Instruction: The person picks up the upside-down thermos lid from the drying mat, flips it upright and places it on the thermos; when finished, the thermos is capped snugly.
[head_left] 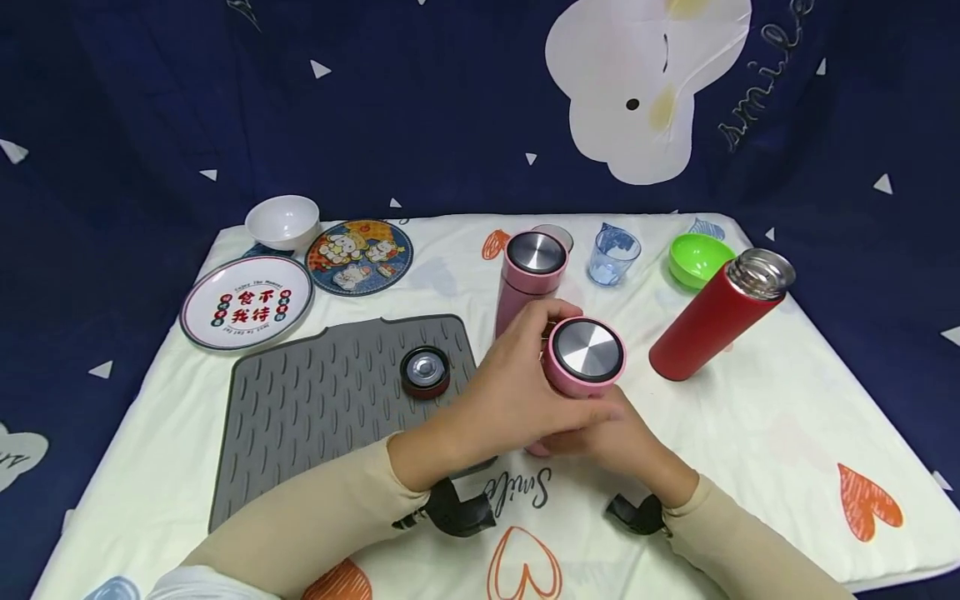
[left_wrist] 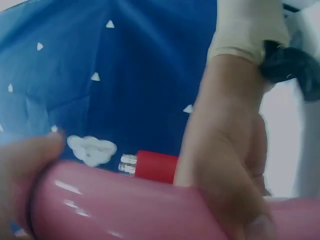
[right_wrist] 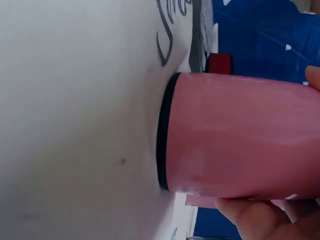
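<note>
Both hands hold a pink thermos [head_left: 587, 385] with a round silver-topped lid, upright in front of me. My left hand [head_left: 517, 379] curls around its top at the lid. Lower down, my right hand [head_left: 626, 437] grips the body, which the arms mostly hide in the head view. In the right wrist view the black-rimmed base of the thermos [right_wrist: 240, 135] is right at the white cloth, with right-hand fingers [right_wrist: 257, 217] along its side. A second pink thermos [head_left: 534, 271], also lidded, stands just behind.
A red thermos [head_left: 708, 325] without its lid stands at right; a dark red lid [head_left: 425, 372] lies on the grey mat [head_left: 300, 417]. Behind are a blue glass [head_left: 613, 257], green bowl [head_left: 697, 265], white bowl [head_left: 282, 223], white plate [head_left: 225, 333] and patterned round plate [head_left: 367, 279].
</note>
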